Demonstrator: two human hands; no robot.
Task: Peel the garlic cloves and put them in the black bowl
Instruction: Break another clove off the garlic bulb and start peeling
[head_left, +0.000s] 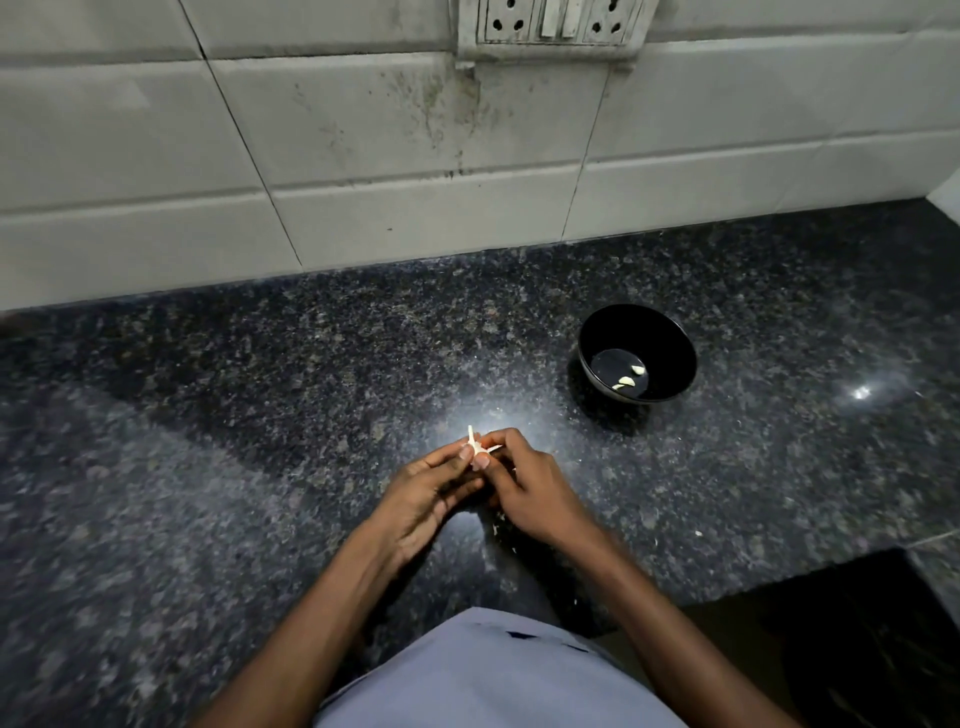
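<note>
We've got both hands, left (434, 486) and right (524, 480), pinching one garlic clove (475, 448) together, papery skin sticking out, near the black bowl (670, 343) holding two peeled cloves (630, 376).

Garlic clove (475, 453) mostly hidden by fingers; socket plate (550, 28) cropped at top edge

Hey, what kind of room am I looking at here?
Most likely a home kitchen: a dark speckled granite counter backed by white wall tiles with a socket panel, and two hands peeling a garlic clove near a black bowl.
</note>
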